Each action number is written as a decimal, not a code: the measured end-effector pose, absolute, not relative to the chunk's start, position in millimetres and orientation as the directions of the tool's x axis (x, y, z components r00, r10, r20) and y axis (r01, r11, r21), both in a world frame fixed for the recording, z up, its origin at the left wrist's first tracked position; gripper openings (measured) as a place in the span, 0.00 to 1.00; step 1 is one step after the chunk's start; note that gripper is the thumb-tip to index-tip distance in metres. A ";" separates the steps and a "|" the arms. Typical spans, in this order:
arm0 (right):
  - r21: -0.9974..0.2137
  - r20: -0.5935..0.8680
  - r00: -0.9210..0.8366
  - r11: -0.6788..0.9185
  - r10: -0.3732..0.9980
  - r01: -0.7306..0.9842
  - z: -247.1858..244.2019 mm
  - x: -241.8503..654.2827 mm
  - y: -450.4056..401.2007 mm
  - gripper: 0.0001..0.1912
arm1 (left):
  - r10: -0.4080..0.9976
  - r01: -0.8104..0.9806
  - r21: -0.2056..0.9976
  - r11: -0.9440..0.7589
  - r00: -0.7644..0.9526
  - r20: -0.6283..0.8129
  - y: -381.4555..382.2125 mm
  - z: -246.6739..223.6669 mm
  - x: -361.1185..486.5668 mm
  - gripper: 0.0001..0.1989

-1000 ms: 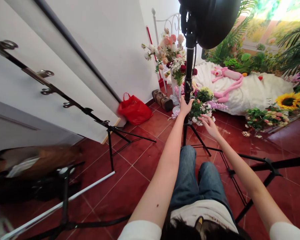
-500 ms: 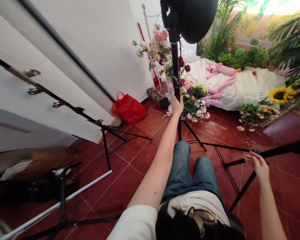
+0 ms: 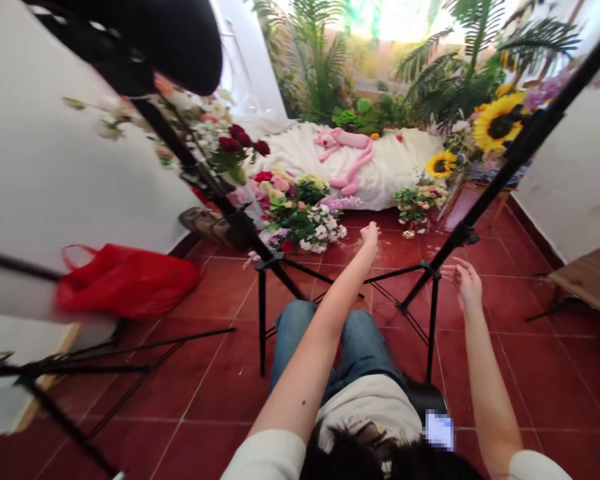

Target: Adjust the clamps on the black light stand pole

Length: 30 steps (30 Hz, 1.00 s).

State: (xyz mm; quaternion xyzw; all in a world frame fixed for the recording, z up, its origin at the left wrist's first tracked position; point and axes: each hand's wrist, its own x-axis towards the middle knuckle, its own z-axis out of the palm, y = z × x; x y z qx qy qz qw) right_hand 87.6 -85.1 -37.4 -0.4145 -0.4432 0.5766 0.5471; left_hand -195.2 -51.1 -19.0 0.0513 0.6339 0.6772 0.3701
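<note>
Left hand (image 3: 370,233) and right hand (image 3: 466,283) held apart; left curled, grip unclear, right loosely opened. Black metal tripod stand (image 3: 487,195) seen just beside right hand, multicoloured flower bunch (image 3: 305,213) left of left hand.

And here we have blue denim jeans (image 3: 367,343), faded paler over the knees, below a cream top (image 3: 375,397) with a dark print on its front, too hidden to make out. Pale short sleeves, left (image 3: 267,457) and right (image 3: 535,467), both plain, and look, dark hair (image 3: 405,460) spilling down across the chest!
</note>
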 end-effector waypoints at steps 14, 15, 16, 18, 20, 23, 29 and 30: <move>-0.409 -0.280 -0.555 -0.621 0.783 -0.669 16.9 103.9 -49.1 0.17 | 0.953 -0.078 0.951 -0.299 -0.064 0.295 43.4 55.2 -9.5 0.21; -0.359 -0.255 -0.588 -0.640 0.768 -0.680 17.6 100.5 -45.7 0.17 | 0.956 -0.062 0.954 -0.293 -0.048 0.290 44.4 54.4 -11.4 0.22; -0.311 -0.230 -0.611 -0.652 0.757 -0.691 18.3 97.6 -41.5 0.17 | 0.956 -0.051 0.955 -0.291 -0.040 0.289 45.5 53.6 -13.2 0.23; -0.214 -0.196 -0.641 -0.670 0.742 -0.711 19.6 93.6 -32.2 0.17 | 0.955 -0.039 0.954 -0.297 -0.042 0.295 47.7 53.0 -15.1 0.22; -0.103 -0.188 -0.666 -0.689 0.722 -0.718 21.0 92.1 -23.6 0.18 | 0.954 -0.030 0.955 -0.296 -0.054 0.294 49.2 53.4 -14.1 0.21; 0.050 -0.168 -0.697 -0.700 0.697 -0.712 22.5 94.2 -16.0 0.18 | 0.958 -0.023 0.961 -0.275 -0.092 0.272 49.5 54.8 -10.2 0.19; -0.221 -0.255 -0.623 -0.672 0.739 -0.707 26.4 95.6 -9.3 0.10 | 0.966 -0.016 0.969 -0.245 -0.090 0.243 45.2 59.0 -8.7 0.17; -0.366 -0.306 -0.544 -0.624 0.781 -0.690 27.2 93.9 -8.7 0.10 | 0.965 -0.017 0.969 -0.248 -0.090 0.246 44.3 59.8 -9.0 0.17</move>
